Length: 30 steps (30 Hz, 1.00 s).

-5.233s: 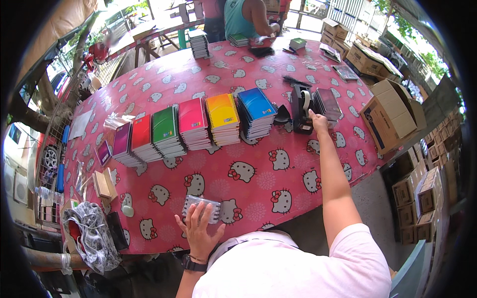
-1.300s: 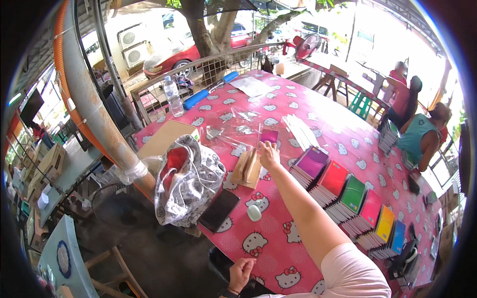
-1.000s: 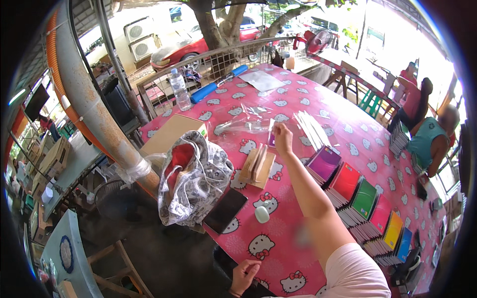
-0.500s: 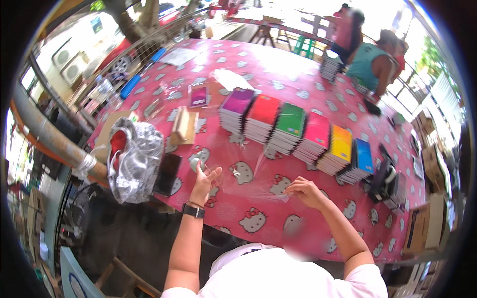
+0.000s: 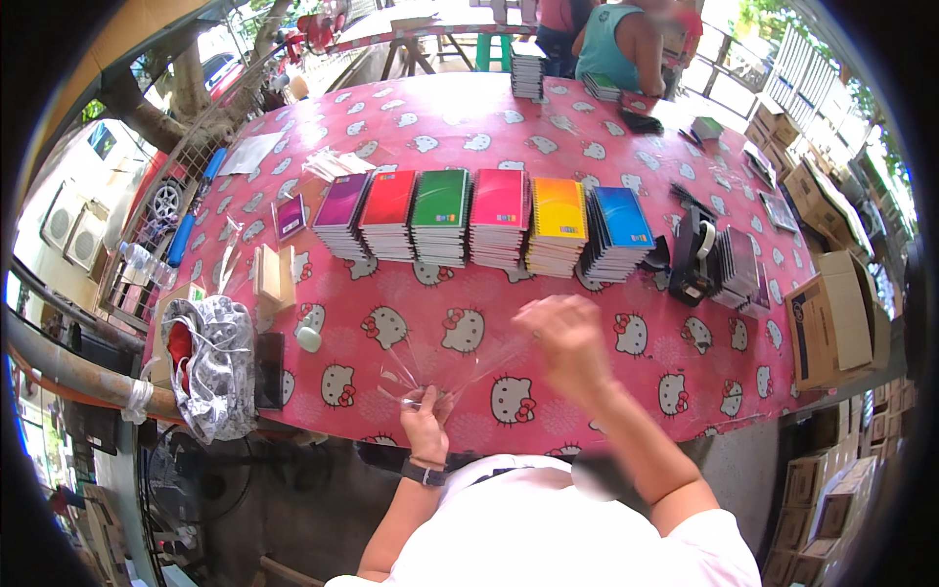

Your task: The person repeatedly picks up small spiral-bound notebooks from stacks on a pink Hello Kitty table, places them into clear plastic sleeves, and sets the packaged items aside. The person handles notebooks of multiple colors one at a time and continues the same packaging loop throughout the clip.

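My left hand is low over the table's near side, its fingers closed on a crumpled sheet or bag of clear plastic film. The film spreads up and right toward my right hand, which is raised, blurred and bent at the wrist; whether its fingers hold the film is unclear. Beyond my hands runs a row of spiral notebook stacks: purple, red, green, pink, yellow and blue.
A black tape dispenser stands right of the stacks. A patterned grey bag, a dark flat object, a pale rounded object and a wooden holder are at left. A person in teal works at the far end.
My left hand has drawn nearer to me, gathering the film. My right hand has lifted and turned at the wrist. The head view has swung right, so the table appears shifted.
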Motion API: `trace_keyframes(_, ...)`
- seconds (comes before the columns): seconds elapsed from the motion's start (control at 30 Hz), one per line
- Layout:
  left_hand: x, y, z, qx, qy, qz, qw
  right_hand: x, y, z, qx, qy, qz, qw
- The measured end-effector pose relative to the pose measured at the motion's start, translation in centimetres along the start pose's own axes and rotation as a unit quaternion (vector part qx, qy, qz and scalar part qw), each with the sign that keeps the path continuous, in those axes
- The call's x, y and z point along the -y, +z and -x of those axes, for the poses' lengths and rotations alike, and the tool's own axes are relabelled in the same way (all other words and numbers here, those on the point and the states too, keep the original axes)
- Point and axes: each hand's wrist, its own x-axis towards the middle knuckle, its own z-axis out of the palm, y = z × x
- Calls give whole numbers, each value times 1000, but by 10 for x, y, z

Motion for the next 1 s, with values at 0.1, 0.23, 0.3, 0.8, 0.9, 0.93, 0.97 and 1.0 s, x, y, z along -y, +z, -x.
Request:
trace_keyframes(0.1,-8,13,21,53,-76,1,996,31,62,33,238,96,25,966)
trace_keyframes(0.23,-26,-26,25,175,-336,-63,923,2,106,48,326,113,81,935)
trace_keyframes(0.3,-20,-47,5,-30,82,-193,977,-12,114,57,324,80,87,939)
trace_keyframes(0.8,-37,-13,-73,168,437,-671,574,-18,103,95,230,126,93,960)
trace_keyframes(0.9,-58,5,-69,105,454,-624,627,-8,99,78,232,169,79,955)
trace_keyframes(0.93,-62,20,-63,78,465,-589,656,-1,94,68,240,192,75,949)
trace_keyframes(0.97,-73,48,-47,128,528,-501,674,6,91,57,250,171,86,949)
trace_keyframes(1.0,-69,66,-35,190,511,-459,702,13,88,43,261,148,97,949)
